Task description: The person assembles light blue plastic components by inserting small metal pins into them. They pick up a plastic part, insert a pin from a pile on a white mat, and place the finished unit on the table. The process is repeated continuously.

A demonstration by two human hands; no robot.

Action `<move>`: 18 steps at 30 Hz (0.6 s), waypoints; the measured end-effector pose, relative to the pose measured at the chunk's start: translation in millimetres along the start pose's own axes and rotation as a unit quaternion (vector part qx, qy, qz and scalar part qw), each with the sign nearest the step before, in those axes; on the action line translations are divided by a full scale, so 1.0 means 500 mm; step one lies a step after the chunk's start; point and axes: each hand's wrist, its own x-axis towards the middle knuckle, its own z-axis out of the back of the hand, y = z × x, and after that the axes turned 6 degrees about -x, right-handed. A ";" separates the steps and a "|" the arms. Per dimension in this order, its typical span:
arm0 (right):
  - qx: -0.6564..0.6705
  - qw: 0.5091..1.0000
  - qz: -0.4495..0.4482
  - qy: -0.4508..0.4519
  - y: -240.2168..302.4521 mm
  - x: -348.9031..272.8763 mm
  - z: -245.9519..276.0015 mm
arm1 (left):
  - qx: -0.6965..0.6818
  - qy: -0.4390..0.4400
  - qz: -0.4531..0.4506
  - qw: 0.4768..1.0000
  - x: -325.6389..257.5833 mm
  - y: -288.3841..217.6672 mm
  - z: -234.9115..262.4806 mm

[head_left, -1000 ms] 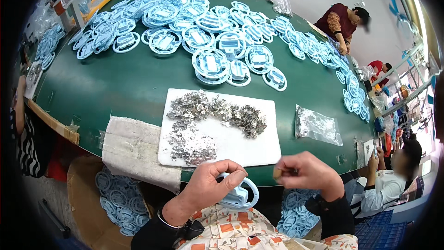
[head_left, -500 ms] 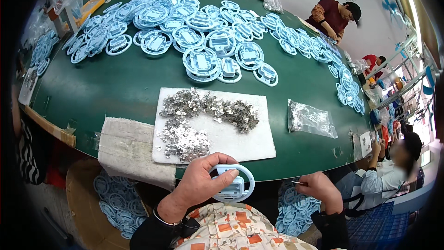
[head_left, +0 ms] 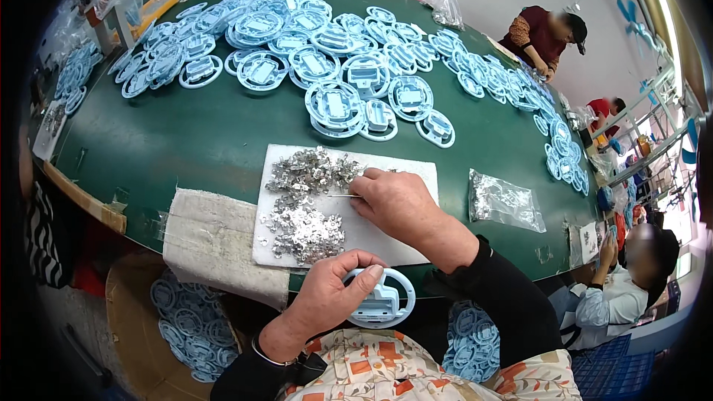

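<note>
My left hand [head_left: 333, 291], low in front of me, is closed on the rim of a light-blue plastic steering-wheel-shaped part [head_left: 380, 304] with a boxy recess in its middle. Over the white foam pad [head_left: 375, 241], my right hand [head_left: 401, 204] is closed on a thin metal tool [head_left: 343, 195]. Its slim tip points left, close to a pile of small silver metal pieces [head_left: 308, 174]; whether it touches any I cannot tell. Brighter small metal pieces [head_left: 312, 232] lie nearer to me on the pad. My right hand hides the pad's right-hand pieces.
Many blue wheel parts [head_left: 260, 26] are heaped across the green table [head_left: 215, 130]. A clear bag of metal pieces [head_left: 505, 200] lies right of the pad, a grey cloth [head_left: 212, 241] left. Boxes below hold more blue parts [head_left: 193, 323]. Co-workers [head_left: 642, 275] sit along the right.
My right hand has swung from beside my lap up and left over the foam pad, carrying the thin metal tool. My left hand keeps hold of the blue part nearly in place.
</note>
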 end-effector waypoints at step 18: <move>0.574 0.790 -0.205 0.070 -0.002 -0.121 0.049 | 0.020 -0.064 -0.053 0.996 0.016 0.016 -0.016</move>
